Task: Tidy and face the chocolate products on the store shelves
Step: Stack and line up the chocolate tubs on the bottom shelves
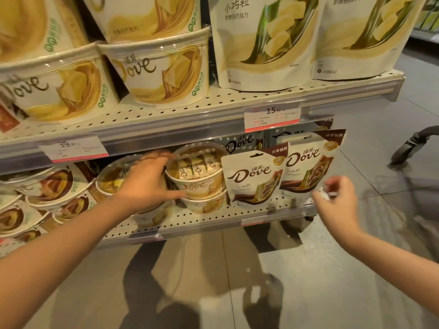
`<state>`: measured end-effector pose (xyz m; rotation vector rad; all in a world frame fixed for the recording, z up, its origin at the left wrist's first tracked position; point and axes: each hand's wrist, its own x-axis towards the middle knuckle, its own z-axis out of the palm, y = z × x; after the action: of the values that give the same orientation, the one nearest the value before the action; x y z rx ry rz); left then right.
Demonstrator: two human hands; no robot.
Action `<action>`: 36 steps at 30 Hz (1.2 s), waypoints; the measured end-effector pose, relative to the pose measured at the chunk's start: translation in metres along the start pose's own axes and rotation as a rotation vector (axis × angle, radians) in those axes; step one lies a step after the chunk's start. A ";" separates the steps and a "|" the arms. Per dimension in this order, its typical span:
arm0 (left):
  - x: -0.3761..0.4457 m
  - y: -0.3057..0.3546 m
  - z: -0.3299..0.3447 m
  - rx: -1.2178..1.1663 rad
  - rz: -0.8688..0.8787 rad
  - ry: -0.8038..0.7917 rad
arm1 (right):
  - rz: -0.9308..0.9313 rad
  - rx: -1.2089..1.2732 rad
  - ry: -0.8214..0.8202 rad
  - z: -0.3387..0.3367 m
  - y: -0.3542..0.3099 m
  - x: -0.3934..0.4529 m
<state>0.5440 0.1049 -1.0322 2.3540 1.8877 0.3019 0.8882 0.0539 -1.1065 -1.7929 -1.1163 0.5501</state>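
On the lower shelf [213, 218], the left hand [147, 184] grips the side of the top tub [198, 173] of a two-tub stack, thumb under its rim. At the tub's 3 o'clock stand two brown-and-white Dove pouches [251, 179], side by side. The right hand [337, 203], at 3 o'clock of the pouches, hangs loosely curled, apart from them. Cream tubs [161, 72] and white pouches [263, 41] fill the upper shelf [190, 110] at 12 o'clock

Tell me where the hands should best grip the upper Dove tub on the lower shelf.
Probably round the side wall of the upper tub, from the front-left, where the left hand already is. It sits atop another tub, and pouches crowd its right.
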 end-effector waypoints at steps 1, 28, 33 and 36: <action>-0.006 -0.011 -0.001 0.108 -0.029 -0.014 | -0.114 -0.040 -0.095 0.005 -0.008 -0.015; -0.026 -0.082 0.017 0.320 0.226 -0.012 | -0.877 -1.048 -0.274 0.173 -0.117 -0.066; -0.020 -0.072 0.019 0.413 0.135 0.066 | -0.883 -1.021 -0.306 0.169 -0.119 -0.063; -0.018 -0.069 0.025 0.473 0.116 0.114 | -0.866 -1.017 -0.315 0.170 -0.121 -0.063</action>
<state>0.4800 0.1033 -1.0725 2.8051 2.0630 -0.0089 0.6758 0.0983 -1.0871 -1.7375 -2.4989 -0.3631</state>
